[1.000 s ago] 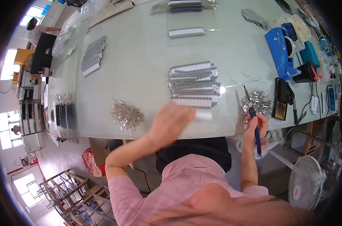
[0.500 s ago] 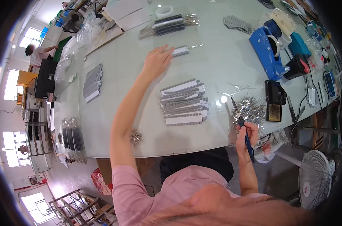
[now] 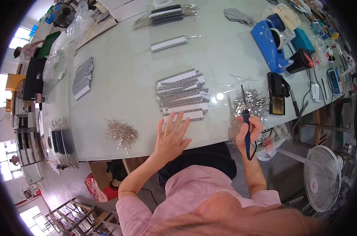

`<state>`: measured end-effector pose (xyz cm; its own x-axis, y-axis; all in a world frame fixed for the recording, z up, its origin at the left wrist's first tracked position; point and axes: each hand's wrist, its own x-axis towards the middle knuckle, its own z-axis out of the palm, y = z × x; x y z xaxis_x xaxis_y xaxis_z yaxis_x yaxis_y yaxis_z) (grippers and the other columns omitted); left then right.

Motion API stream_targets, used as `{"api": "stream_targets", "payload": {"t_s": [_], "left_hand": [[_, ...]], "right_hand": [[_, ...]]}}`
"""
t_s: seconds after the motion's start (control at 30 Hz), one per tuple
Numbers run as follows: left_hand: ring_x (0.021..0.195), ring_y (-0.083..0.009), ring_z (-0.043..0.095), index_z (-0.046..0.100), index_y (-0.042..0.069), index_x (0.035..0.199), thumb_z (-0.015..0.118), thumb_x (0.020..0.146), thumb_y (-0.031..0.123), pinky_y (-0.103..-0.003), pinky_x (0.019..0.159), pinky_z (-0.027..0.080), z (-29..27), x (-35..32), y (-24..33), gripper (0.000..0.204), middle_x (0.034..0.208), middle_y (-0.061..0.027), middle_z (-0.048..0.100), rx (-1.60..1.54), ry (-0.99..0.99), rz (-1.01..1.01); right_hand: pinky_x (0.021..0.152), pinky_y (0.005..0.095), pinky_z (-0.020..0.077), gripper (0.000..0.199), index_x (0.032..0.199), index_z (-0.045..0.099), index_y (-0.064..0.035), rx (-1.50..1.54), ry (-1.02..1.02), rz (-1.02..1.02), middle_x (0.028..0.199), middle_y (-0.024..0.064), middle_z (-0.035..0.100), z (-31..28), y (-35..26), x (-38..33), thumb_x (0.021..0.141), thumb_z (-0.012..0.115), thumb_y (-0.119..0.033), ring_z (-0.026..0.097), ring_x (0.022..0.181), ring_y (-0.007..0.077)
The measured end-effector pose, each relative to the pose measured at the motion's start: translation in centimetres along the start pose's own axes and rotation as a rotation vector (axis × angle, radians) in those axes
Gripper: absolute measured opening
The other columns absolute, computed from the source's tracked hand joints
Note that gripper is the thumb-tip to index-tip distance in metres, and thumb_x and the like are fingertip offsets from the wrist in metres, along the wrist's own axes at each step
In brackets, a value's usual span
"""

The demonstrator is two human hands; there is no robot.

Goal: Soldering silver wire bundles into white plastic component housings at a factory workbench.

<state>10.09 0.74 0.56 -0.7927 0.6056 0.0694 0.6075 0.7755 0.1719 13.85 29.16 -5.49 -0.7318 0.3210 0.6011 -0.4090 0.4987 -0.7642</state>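
My left hand (image 3: 172, 137) lies palm down with its fingers spread, the fingertips on the nearest strip of a loose stack of grey-and-white segmented strips (image 3: 181, 91). In my right hand (image 3: 250, 133) is a soldering iron (image 3: 247, 144) with a dark blue handle, its tip pointing away from me. Beneath and beside the iron spreads a heap of thin silvery wire pieces (image 3: 254, 103). Farther up the table, a single segmented strip (image 3: 168, 44) with a wire at its right end rests on a clear sheet. Another pile of wire pieces (image 3: 121, 134) sits left of my left hand.
A dark bundle of wired strips (image 3: 166, 16) lies at the far side. More grey strips (image 3: 83, 80) are at left. On the right stand a blue tape dispenser (image 3: 268, 46), a black holder with a sponge (image 3: 277, 96) and a knife (image 3: 295, 103). A white fan (image 3: 323, 179) stands beside the table.
My left hand has left the single strip on the clear sheet and come back toward me to the stack. The soldering iron stays in my right hand, now more upright in view.
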Motion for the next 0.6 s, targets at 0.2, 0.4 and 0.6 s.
{"api": "stream_targets", "payload": {"t_s": [0.2, 0.4, 0.6], "left_hand": [[0.144, -0.0286, 0.026, 0.044, 0.015, 0.145, 0.068, 0.084, 0.043, -0.053, 0.113, 0.017, 0.6, -4.1, 1.4, 0.072, 0.155, -0.0090, 0.033, -0.060, -0.036, 0.002], [0.145, -0.0289, 0.025, 0.043, 0.014, 0.147, 0.064, 0.087, 0.041, -0.055, 0.114, 0.011, 1.3, -4.3, 1.7, 0.069, 0.157, -0.0104, 0.031, -0.109, -0.047, -0.004], [0.143, -0.0279, 0.029, 0.045, 0.014, 0.145, 0.064, 0.087, 0.041, -0.055, 0.113, 0.015, 1.8, -4.2, 0.9, 0.067, 0.155, -0.0102, 0.034, -0.077, 0.013, 0.003]], "right_hand": [[0.098, 0.0517, 0.0465, 0.023, 0.105, 0.048, -0.0069, -0.262, -0.166, -0.282, 0.091, 0.0137, 0.071, -2.1, -1.2, 0.4, 0.087, 0.063, -0.011, 0.064, 0.079, 0.0275], [0.115, 0.0575, 0.0224, 0.034, 0.108, 0.046, -0.0080, -0.325, -0.279, -0.263, 0.097, 0.0133, 0.067, -1.7, -0.2, -0.4, 0.083, 0.069, -0.010, 0.063, 0.081, 0.0288], [0.112, 0.0553, 0.0313, 0.039, 0.109, 0.048, -0.0068, -0.375, -0.272, -0.282, 0.089, 0.0138, 0.060, -0.5, -1.6, -1.8, 0.079, 0.073, -0.007, 0.063, 0.079, 0.0301]]}}
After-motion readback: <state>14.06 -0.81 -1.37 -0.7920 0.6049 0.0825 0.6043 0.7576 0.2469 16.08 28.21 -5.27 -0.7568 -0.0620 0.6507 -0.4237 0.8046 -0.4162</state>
